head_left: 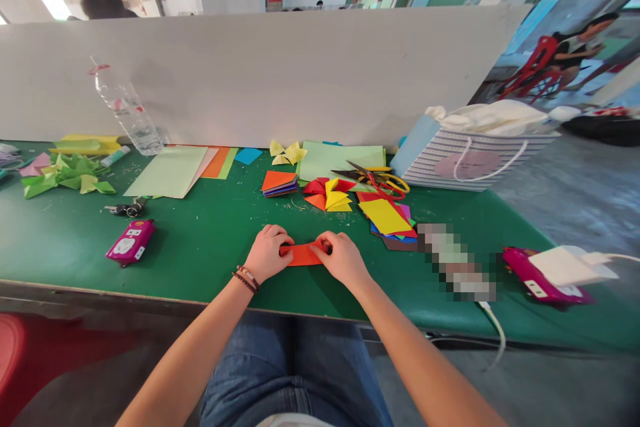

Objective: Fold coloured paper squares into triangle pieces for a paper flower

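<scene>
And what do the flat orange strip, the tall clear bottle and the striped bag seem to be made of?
Flat orange strip: matte paper, most likely, from its thin, crisp edges. Tall clear bottle: glossy plastic, apparently; see-through with bright, uneven highlights. Striped bag: smooth paper or card, probably, from its stiff sides.

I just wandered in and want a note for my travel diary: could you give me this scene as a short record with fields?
Surface: green table
Left hand: holds the left end of an orange paper strip
Right hand: holds the strip's right end
Left wrist: dark beaded bracelets
Beyond the hands: folded red, orange and yellow paper piece; small paper stack
Off to the left: plastic bottle; magenta packet
Off to the right: striped bag
</scene>
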`<state>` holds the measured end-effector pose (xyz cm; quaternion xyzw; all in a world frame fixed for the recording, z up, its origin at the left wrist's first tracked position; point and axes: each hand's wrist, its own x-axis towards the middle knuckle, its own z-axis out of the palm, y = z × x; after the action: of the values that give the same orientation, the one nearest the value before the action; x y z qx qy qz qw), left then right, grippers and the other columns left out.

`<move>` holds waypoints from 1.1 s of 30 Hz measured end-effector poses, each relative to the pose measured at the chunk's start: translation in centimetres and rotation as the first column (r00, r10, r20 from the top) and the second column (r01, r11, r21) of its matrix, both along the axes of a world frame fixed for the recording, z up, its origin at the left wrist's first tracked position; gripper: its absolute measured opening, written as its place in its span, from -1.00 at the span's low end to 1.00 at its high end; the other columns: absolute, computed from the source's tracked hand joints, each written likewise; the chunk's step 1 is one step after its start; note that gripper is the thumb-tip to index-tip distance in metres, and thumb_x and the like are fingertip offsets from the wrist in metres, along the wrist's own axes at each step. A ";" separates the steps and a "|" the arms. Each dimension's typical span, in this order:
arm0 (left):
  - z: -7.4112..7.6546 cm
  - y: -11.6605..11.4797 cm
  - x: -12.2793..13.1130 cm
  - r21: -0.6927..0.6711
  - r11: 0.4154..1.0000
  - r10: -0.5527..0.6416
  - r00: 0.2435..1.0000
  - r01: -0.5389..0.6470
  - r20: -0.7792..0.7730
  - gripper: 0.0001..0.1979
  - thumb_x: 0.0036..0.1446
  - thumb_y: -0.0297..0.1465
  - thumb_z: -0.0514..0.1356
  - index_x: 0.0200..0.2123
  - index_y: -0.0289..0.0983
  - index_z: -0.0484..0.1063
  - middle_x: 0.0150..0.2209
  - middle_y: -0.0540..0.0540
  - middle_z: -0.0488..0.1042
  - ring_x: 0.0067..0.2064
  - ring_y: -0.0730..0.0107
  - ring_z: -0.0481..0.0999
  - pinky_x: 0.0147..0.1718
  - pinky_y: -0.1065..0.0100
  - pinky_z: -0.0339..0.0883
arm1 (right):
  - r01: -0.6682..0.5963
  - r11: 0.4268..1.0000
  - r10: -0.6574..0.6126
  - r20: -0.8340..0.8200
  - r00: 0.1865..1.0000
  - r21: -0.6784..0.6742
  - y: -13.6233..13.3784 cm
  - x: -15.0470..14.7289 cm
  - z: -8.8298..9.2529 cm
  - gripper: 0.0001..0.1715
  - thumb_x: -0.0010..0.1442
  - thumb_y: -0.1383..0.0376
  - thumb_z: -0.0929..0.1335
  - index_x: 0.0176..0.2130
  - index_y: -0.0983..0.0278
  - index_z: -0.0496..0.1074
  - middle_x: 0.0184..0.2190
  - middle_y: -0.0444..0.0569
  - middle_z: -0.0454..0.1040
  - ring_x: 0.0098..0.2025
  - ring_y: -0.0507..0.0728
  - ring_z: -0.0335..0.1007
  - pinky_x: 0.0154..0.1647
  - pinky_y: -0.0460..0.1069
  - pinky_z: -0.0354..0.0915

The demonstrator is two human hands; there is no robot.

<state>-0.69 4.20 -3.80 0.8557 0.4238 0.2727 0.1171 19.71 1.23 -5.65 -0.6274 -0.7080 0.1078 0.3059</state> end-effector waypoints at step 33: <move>1.0 -4.9 -0.3 -0.129 0.965 0.244 0.963 -0.229 0.115 -0.55 0.16 -0.43 0.18 0.13 -0.20 0.23 0.03 -0.16 0.43 0.07 0.16 0.40 0.05 0.07 0.34 | -0.006 0.999 0.027 -0.459 0.888 0.045 -2.7 0.0 0.3 -0.90 0.26 0.21 0.28 -0.31 0.15 0.32 -0.26 -0.03 0.54 -0.20 0.15 0.51 -0.18 0.03 0.41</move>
<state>-0.95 -0.69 -2.77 0.7711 0.5296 0.3152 0.1598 19.74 -1.46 -5.39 -0.5714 -0.6230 0.2407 0.4769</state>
